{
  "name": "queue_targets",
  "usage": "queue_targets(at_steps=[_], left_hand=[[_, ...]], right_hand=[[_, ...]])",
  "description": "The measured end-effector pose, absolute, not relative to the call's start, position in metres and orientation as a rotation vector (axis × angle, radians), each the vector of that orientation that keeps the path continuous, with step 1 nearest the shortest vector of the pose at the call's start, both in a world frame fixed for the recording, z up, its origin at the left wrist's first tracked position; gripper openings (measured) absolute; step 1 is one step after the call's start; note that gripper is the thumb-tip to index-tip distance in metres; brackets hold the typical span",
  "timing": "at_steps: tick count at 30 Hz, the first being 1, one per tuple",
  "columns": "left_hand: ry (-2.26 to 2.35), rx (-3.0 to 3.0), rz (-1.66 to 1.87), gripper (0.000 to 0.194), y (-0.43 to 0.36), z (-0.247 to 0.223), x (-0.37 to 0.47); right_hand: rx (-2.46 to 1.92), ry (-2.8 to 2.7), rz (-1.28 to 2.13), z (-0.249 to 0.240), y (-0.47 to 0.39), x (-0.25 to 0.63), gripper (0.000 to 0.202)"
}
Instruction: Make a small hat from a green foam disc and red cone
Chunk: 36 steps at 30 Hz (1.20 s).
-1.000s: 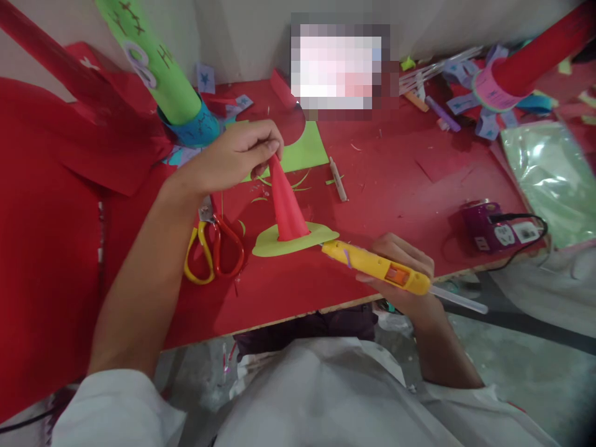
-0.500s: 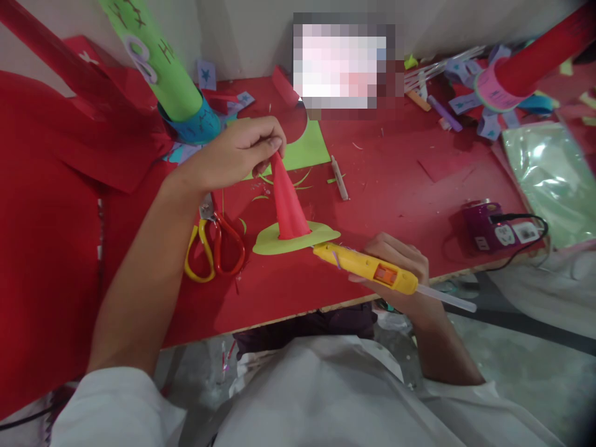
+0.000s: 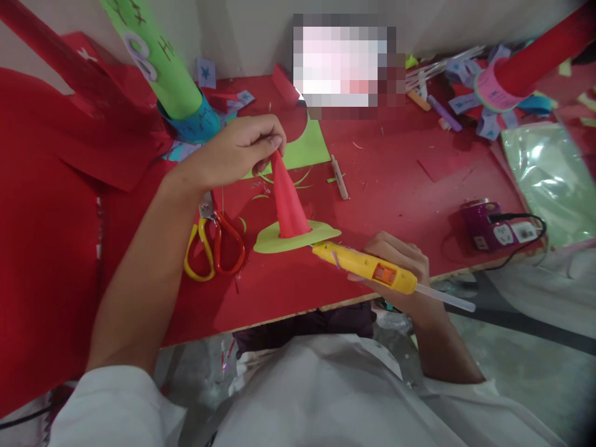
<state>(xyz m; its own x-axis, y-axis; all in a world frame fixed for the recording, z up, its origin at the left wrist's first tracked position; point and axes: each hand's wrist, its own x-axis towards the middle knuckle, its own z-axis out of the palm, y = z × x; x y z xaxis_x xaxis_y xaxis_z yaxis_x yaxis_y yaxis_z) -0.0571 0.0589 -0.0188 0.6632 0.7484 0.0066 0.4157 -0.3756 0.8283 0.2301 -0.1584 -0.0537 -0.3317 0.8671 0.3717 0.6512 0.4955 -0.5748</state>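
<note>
My left hand [image 3: 263,141] pinches the tip of a red paper cone [image 3: 289,202] in the head view. The cone leans up to the left, its wide end set in a yellow-green brim [image 3: 321,230] of foam or paper. In my right hand [image 3: 403,261] is a yellow hot glue gun [image 3: 354,261], with a clear glue stick [image 3: 447,298] poking out of its back. The gun's nozzle reaches under the brim's near edge; whether it touches is hidden. To the left lie scissors [image 3: 216,248] with one yellow and one red handle.
A green tube [image 3: 162,74] with a blue band stands at the left. At right are a purple power adapter [image 3: 487,226] with a cable and a clear plastic packet [image 3: 549,180]. A grey glue-like tube [image 3: 339,177] and scraps lie on the red table [image 3: 386,180].
</note>
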Motion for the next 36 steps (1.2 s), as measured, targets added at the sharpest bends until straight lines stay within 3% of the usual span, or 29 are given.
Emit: queue_targets(at_steps=[27, 33, 36], left_hand=[[0.913, 1.989, 0.494, 0.017, 0.058, -0.018, -0.057], [0.905, 1.980, 0.508, 0.020, 0.060, -0.021, -0.058], [0.910, 1.977, 0.489, 0.020, 0.061, -0.020, -0.057]], right_hand=[[-1.264, -2.088, 0.345, -0.052, -0.163, 0.235, 0.018], [-1.243, -2.059, 0.397, -0.060, -0.170, 0.241, 0.003], [-1.219, -2.028, 0.391, -0.064, -0.172, 0.246, 0.013]])
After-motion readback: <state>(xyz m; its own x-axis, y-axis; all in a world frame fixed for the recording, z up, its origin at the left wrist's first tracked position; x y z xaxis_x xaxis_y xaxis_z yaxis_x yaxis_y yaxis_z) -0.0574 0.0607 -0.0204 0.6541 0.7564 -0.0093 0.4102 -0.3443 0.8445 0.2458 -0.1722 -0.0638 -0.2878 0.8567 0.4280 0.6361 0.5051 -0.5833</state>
